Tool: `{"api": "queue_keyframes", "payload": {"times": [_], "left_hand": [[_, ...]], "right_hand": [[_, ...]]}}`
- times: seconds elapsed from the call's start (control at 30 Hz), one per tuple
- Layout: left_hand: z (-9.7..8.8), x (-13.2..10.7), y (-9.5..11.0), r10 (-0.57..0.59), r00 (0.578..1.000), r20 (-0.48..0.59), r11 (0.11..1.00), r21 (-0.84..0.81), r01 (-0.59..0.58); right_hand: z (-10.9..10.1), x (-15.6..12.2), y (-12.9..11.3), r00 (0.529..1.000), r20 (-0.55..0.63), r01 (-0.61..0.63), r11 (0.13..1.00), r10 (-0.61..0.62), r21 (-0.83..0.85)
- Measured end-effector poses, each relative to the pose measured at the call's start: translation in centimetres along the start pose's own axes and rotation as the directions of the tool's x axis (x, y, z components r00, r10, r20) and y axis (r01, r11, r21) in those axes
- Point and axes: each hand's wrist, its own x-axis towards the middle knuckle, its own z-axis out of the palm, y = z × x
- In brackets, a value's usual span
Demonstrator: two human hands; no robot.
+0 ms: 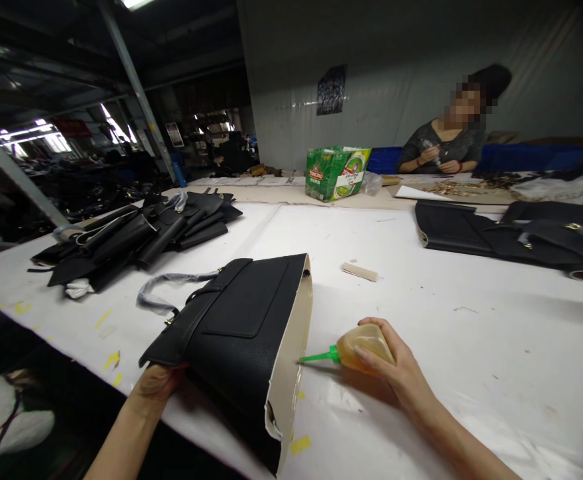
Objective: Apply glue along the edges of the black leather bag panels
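Observation:
A black handbag lies on its side at the front edge of the white table, its beige inner face turned to the right. The bag's handle is wrapped in clear plastic. My left hand grips the bag from below at its left end; the fingers are partly hidden under it. In my right hand is a glue bottle of amber liquid with a green nozzle. The nozzle tip points left, at or very close to the bag's beige edge.
Black bag pieces are heaped on the table's left, and more black bags lie at the right. A small beige strip lies mid-table. Behind stand a green carton and a seated person handling small parts.

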Motion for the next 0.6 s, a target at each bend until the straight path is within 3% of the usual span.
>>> {"api": "queue_keyframes", "payload": {"times": [0.1, 0.2, 0.4, 0.53, 0.6], "left_hand": [[0.2, -0.1, 0.0, -0.051, 0.998, -0.044, 0.997, -0.056, 0.049], [0.3, 0.0, -0.1, -0.066, 0.996, -0.063, 0.994, -0.091, 0.060], [0.6, 0.3, -0.4, -0.082, 0.994, -0.071, 0.986, -0.148, 0.071], [0.8, 0.3, -0.2, -0.073, 0.996, -0.057, 0.985, -0.162, 0.063], [1.1, 0.2, 0.1, -0.062, 0.997, -0.042, 0.983, -0.175, 0.053]], "right_hand": [[-0.1, 0.4, 0.1, 0.999, -0.050, 0.011, 1.000, -0.011, -0.001], [0.6, -1.1, 0.1, 0.998, -0.047, -0.033, 0.997, 0.030, -0.065], [2.5, -4.8, -0.5, 0.982, 0.142, -0.137, 0.988, 0.126, 0.068], [2.5, -4.2, -0.8, 0.991, -0.049, -0.122, 0.993, 0.122, 0.004], [2.7, -4.2, -0.8, 0.991, -0.053, -0.121, 0.993, 0.120, -0.015]]}}
